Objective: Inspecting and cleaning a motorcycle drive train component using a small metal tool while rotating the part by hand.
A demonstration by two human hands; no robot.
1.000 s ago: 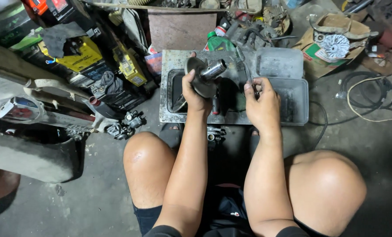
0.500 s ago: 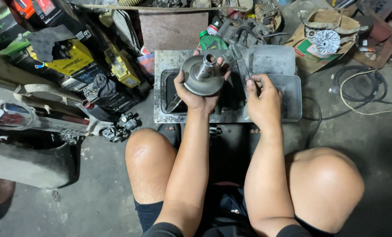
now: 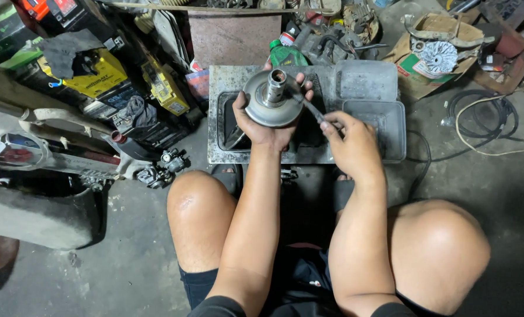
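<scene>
One round grey metal pulley disc with a hollow centre shaft is held up over one grimy grey metal wash tray whose dark basin lies beneath it. The left hand cups the disc from below, fingers wrapped around its rim. The right hand pinches one thin dark metal tool, whose tip touches the disc near the shaft.

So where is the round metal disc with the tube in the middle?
In the head view, the round grey metal disc with a centre tube sits near top centre, held in the left hand above the grey metal tray, just below the green bottle.
</scene>
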